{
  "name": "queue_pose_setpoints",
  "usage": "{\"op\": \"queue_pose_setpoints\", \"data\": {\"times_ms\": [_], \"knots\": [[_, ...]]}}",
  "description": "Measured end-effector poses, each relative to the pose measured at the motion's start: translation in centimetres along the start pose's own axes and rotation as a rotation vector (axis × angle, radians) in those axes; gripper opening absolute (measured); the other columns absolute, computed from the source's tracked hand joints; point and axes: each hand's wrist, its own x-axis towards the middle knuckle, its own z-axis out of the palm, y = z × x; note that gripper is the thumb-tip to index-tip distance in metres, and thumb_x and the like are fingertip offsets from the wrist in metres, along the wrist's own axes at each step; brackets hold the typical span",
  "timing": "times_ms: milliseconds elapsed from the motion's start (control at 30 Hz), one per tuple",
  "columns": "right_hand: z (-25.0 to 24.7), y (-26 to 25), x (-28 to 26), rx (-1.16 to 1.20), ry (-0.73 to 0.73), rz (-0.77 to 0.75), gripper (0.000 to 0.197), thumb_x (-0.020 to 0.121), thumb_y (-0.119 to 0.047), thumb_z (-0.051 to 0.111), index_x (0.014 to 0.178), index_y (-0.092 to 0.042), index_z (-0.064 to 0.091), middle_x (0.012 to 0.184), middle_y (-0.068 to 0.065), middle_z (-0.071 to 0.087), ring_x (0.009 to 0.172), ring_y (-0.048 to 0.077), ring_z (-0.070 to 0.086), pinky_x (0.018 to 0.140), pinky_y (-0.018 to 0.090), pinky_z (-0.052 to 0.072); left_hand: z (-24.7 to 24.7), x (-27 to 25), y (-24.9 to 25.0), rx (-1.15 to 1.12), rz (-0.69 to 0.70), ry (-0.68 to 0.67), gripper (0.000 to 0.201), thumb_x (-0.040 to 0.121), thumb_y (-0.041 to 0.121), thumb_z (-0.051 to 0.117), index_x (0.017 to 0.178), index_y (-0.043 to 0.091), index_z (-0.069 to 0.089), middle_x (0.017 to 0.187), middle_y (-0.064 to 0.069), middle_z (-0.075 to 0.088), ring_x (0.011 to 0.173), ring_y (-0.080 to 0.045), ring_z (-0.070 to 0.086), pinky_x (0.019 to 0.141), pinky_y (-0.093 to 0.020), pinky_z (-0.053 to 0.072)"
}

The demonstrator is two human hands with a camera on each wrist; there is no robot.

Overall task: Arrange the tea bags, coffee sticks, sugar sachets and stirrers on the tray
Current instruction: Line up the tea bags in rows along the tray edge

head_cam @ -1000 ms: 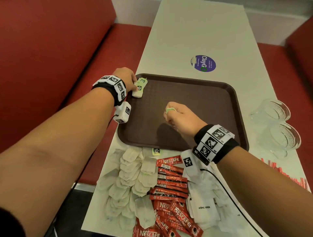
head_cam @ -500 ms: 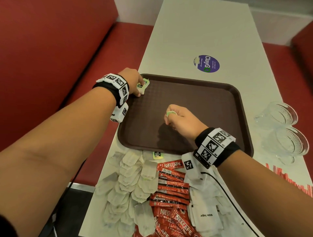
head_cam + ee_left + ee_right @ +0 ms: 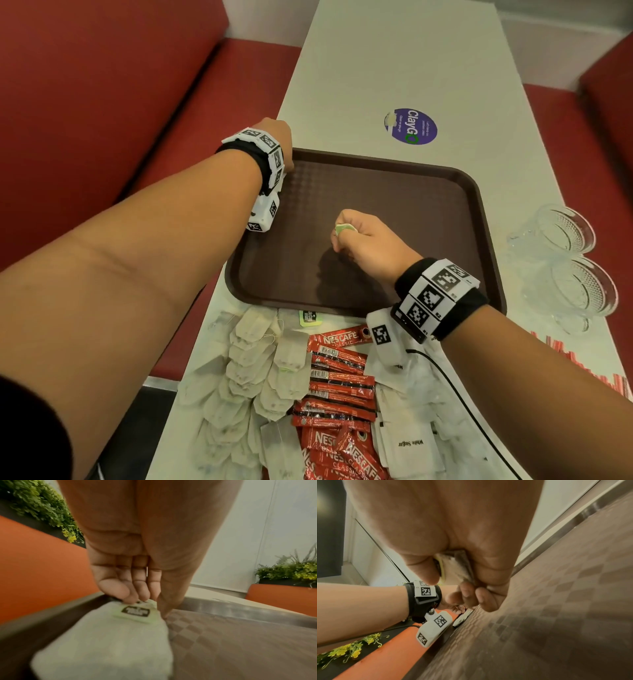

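In the head view our left hand [image 3: 279, 144] hides its load at the tray's [image 3: 394, 168] upper-left corner. The left wrist view shows its fingertips [image 3: 126, 595] pinching a tea bag [image 3: 106, 639] lying against the rim. Our right hand [image 3: 363, 240] at frame centre grips another tea bag [image 3: 453, 568] in a closed fist above the tray.

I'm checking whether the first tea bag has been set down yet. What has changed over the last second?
The left hand has slid its tea bag toward the tray's far left corner; the wrist now hides it from the head view. Fingertips and thumb still hold its top end, so it is not released. The right hand stays closed on another tea bag over the tray's middle. The piles in front of the tray are unchanged.
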Motion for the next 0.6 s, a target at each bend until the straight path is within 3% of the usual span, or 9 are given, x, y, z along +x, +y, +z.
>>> {"op": "queue_pose_setpoints", "data": {"times_ms": [67,133,233,300,367,467,600], "knots": [[-0.1,0.2,-0.1,-0.007,0.002,0.003,0.013,0.082,-0.020,0.048,0.070,-0.023,0.053,0.077,0.012,0.055,0.065,0.023,0.046,0.064,0.042,0.039,-0.1,-0.1,-0.3,0.018,-0.010,0.019,0.018,0.077,0.022,0.073,0.072,0.008,0.063,0.069,-0.010,0.063,0.055,-0.024,0.058,0.047,-0.024,0.042],[-0.1,0.3,-0.1,-0.019,-0.006,0.000,0.015,0.086,-0.016,0.049,0.073,-0.020,0.053,0.076,0.010,0.055,0.065,0.022,0.046,0.065,0.042,0.040,-0.1,-0.2,-0.8,0.030,-0.010,0.021,0.021,0.079,0.027,0.074,0.074,0.008,0.063,0.069,-0.009,0.062,0.056,-0.024,0.058,0.049,-0.027,0.045],[0.0,0.5,-0.1,-0.036,0.000,0.001,0.016,0.091,-0.013,0.051,0.076,-0.018,0.055,0.072,0.007,0.056,0.065,0.022,0.049,0.065,0.041,0.042,-0.4,-0.7,-1.4,0.027,0.030,0.011,0.031,0.085,0.040,0.070,0.087,0.009,0.071,0.084,-0.008,0.068,0.076,-0.028,0.065,0.066,-0.035,0.055],[0.1,0.5,-0.1,-0.034,-0.004,0.011,0.012,0.092,-0.013,0.053,0.081,-0.013,0.058,0.073,0.014,0.062,0.065,0.025,0.056,0.066,0.044,0.049,-0.8,-1.7,-1.9,0.009,0.068,-0.003,0.033,0.087,0.043,0.068,0.091,0.011,0.072,0.092,-0.005,0.069,0.089,-0.027,0.065,0.075,-0.036,0.055],[0.1,0.3,-0.2,-0.003,-0.028,0.010,0.009,0.095,-0.014,0.054,0.089,-0.009,0.059,0.083,0.019,0.070,0.070,0.029,0.067,0.071,0.047,0.057,-1.0,-3.1,-2.5,-0.020,0.103,-0.016,0.029,0.081,0.044,0.076,0.088,0.016,0.072,0.089,0.001,0.067,0.089,-0.022,0.063,0.074,-0.033,0.051],[0.3,0.0,-0.3,0.026,-0.047,-0.003,0.009,0.101,-0.016,0.053,0.095,-0.010,0.057,0.089,0.015,0.072,0.076,0.031,0.073,0.069,0.045,0.059,0.0,-4.9,-3.4,-0.017,0.111,-0.098,0.032,0.068,0.043,0.087,0.085,0.022,0.070,0.085,0.006,0.065,0.086,-0.017,0.061,0.072,-0.030,0.050],[0.7,-0.3,-0.5,-0.028,-0.046,0.008,0.011,0.102,-0.022,0.055,0.101,-0.011,0.057,0.079,0.012,0.072,0.061,0.022,0.071,0.063,0.040,0.058,1.3,-5.2,-4.1,0.003,0.111,-0.091,0.029,0.070,0.037,0.087,0.090,0.023,0.073,0.094,0.005,0.068,0.096,-0.019,0.062,0.083,-0.033,0.052]]}}
